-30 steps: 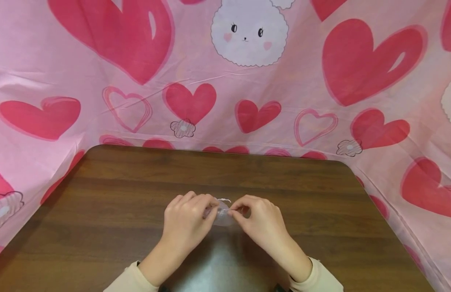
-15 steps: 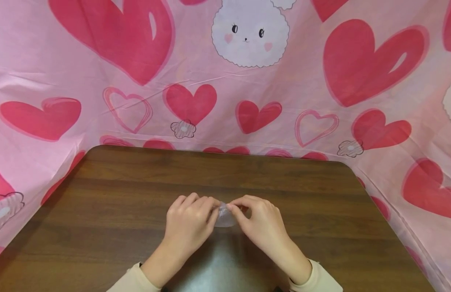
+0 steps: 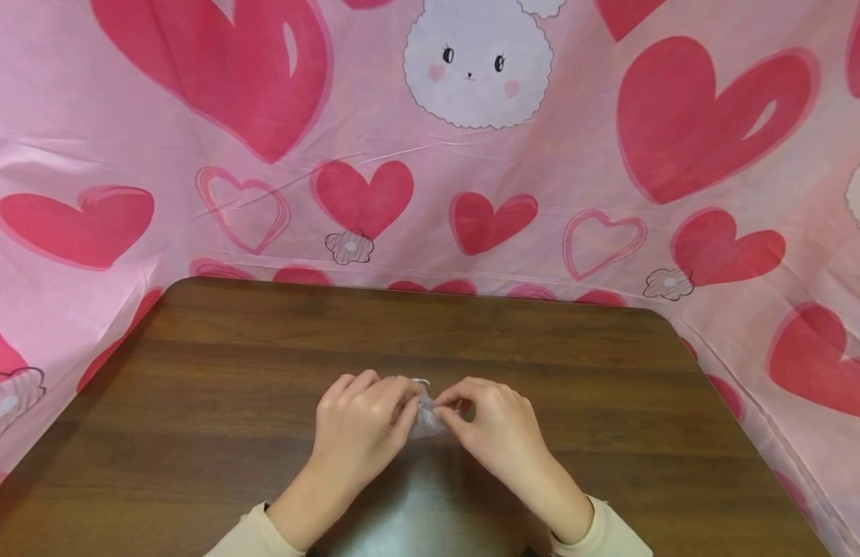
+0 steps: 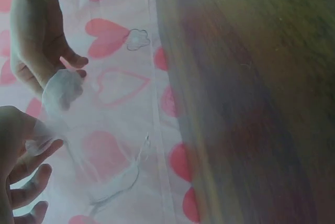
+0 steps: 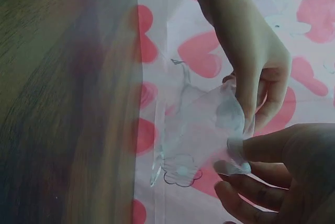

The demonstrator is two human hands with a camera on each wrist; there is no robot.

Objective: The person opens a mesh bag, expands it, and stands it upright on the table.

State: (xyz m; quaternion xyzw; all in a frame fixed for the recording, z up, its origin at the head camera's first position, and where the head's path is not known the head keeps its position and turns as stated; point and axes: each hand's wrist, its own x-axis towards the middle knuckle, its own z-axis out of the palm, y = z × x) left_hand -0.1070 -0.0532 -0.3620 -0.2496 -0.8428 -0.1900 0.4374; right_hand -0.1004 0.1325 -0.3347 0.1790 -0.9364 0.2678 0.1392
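Note:
Thin, see-through plastic film (image 3: 425, 425), soft and bag-like, stretches between my two hands over the table. My left hand (image 3: 363, 410) pinches it at its left side, thumb against fingertips. From the right, my right hand (image 3: 499, 422) pinches it between thumb and index finger, close to the left fingertips. In the left wrist view the film (image 4: 62, 89) bunches up over the fingertips. A narrow, white, cord-like strip (image 4: 118, 192) curves along its far edge. The right wrist view has the film (image 5: 191, 116) spread out sheer, with the backdrop showing through it.
The brown wood-grain table (image 3: 263, 333) lies under both hands. A pink cloth (image 3: 555, 162) printed with red hearts and a white animal face encloses its back and sides.
My right fingertips have shifted slightly down along the film, which now looks more bunched. The white strip showed a second ago, was hidden half a second ago, and peeks out again.

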